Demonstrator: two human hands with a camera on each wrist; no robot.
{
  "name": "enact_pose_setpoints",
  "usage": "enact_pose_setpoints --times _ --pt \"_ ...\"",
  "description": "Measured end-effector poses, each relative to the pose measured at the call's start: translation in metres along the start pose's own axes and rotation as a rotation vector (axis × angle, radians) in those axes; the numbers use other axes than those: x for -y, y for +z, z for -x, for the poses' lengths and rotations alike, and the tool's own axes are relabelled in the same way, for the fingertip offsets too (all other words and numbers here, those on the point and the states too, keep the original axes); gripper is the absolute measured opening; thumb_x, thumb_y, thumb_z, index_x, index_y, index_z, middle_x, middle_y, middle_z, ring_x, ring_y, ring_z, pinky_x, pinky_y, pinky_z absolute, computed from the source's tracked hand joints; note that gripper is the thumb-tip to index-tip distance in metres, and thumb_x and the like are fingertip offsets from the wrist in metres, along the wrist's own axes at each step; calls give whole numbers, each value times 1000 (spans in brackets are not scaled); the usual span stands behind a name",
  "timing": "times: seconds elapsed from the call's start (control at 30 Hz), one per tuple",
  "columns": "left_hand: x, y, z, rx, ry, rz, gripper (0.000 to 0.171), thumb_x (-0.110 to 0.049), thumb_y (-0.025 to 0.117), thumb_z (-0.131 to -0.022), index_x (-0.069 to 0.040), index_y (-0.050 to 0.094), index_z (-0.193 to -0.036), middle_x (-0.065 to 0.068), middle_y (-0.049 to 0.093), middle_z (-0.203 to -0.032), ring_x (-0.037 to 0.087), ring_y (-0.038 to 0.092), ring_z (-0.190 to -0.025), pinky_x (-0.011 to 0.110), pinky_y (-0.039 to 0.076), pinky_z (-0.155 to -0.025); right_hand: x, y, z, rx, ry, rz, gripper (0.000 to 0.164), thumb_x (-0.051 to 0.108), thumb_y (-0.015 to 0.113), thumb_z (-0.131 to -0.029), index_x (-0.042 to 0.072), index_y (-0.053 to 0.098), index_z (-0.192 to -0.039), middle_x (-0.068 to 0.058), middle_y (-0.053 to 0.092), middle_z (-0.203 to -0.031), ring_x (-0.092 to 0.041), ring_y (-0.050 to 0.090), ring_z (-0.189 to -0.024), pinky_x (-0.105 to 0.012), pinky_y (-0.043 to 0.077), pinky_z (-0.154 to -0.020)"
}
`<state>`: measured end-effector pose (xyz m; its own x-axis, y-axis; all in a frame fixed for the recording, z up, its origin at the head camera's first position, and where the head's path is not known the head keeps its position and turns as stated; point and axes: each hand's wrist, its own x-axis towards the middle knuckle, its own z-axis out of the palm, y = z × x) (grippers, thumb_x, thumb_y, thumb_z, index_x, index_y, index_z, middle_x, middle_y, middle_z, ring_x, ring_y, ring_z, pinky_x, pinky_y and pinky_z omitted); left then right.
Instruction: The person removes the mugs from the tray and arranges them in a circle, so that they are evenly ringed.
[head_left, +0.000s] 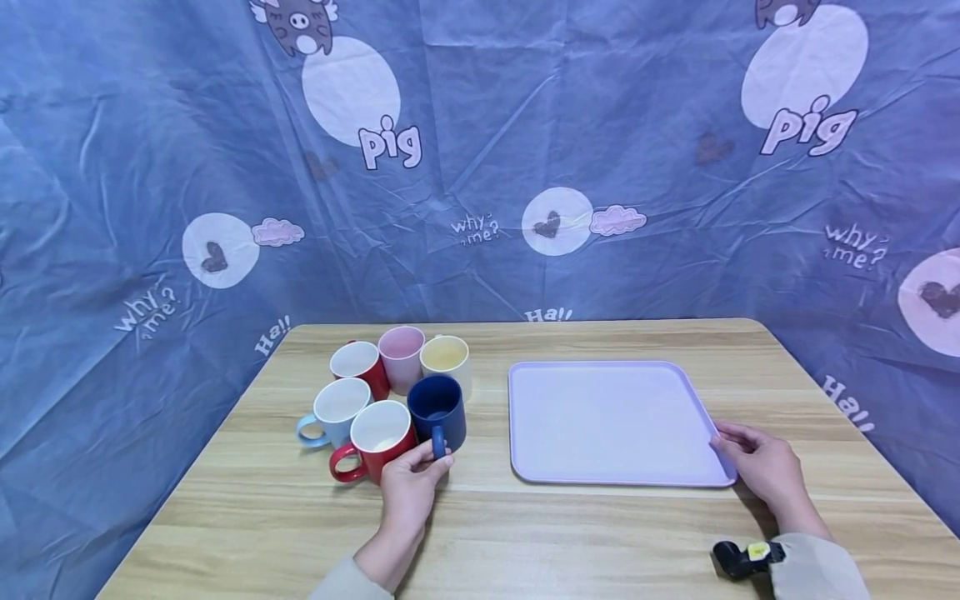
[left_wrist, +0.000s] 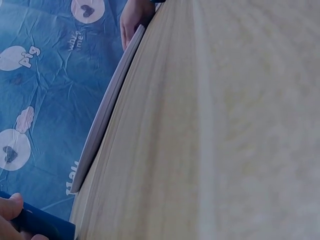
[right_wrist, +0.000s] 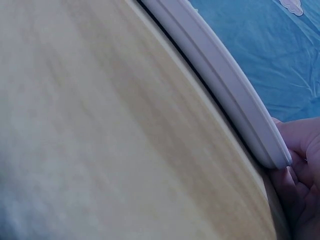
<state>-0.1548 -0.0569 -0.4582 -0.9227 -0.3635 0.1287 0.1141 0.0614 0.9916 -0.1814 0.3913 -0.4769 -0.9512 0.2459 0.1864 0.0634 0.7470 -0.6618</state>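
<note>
In the head view my left hand (head_left: pixel 408 492) pinches the handle of a dark blue mug (head_left: pixel 442 421), which stands upright at the front right of a cluster of mugs. The left wrist view shows the fingers (left_wrist: pixel 10 206) against the lower left corner, on that mug's side (left_wrist: pixel 45 223). My right hand (head_left: pixel 768 467) grips the right edge of a pale lilac tray (head_left: pixel 607 425), near its front corner. Thumb and curled fingers meet at the tray's rim (right_wrist: pixel 225 85) in the right wrist view. A red mug (head_left: pixel 384 446) stands right beside the left hand.
Behind and left of the dark blue mug stand a light blue mug (head_left: pixel 341 412), another red mug (head_left: pixel 360 362), a pink mug (head_left: pixel 402 354) and a cream mug (head_left: pixel 447 358). All rest on a wooden table (head_left: pixel 525 542). A blue patterned cloth (head_left: pixel 480 167) hangs behind it.
</note>
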Motion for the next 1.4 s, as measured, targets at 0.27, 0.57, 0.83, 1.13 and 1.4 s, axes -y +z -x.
enact_pose_setpoints --times 0.27,0.57,0.83,1.13,1.4 --pt "-4 0 -1 1 -47 -9 22 8 73 -78 8 71 -99 17 70 -85 16 68 -73 18 53 -69 1 0 0 5 1 -4 45 31 63 -92 -7 63 -115 -19 69 -96 -7 56 -79 -25 42 -65" --pt "-6 0 0 14 -42 -1 26 7 72 -79 9 68 -104 19 69 -92 24 69 -81 22 53 -74 2 -1 2 1 2 -10 44 30 63 -92 -7 64 -115 -19 70 -96 -1 54 -77 -20 41 -62" --pt "-12 -1 10 54 -56 53 41 7 69 -82 13 57 -121 27 63 -109 33 65 -97 27 53 -80 3 -1 2 4 4 -2 44 30 63 -92 -7 64 -115 -19 69 -96 -5 56 -78 -22 41 -63" --pt "-25 -2 18 162 -45 -48 74 -1 73 -81 12 32 -141 32 39 -139 43 41 -126 46 36 -99 1 1 1 -5 -10 -14 44 28 65 -91 -8 63 -115 -19 69 -96 2 54 -75 -18 42 -62" --pt "-37 -1 22 166 61 -252 83 -16 80 -77 3 34 -144 23 32 -143 42 32 -132 52 28 -105 1 1 2 -9 -2 -4 43 28 65 -91 -8 63 -115 -19 69 -96 -1 55 -76 -19 41 -62"
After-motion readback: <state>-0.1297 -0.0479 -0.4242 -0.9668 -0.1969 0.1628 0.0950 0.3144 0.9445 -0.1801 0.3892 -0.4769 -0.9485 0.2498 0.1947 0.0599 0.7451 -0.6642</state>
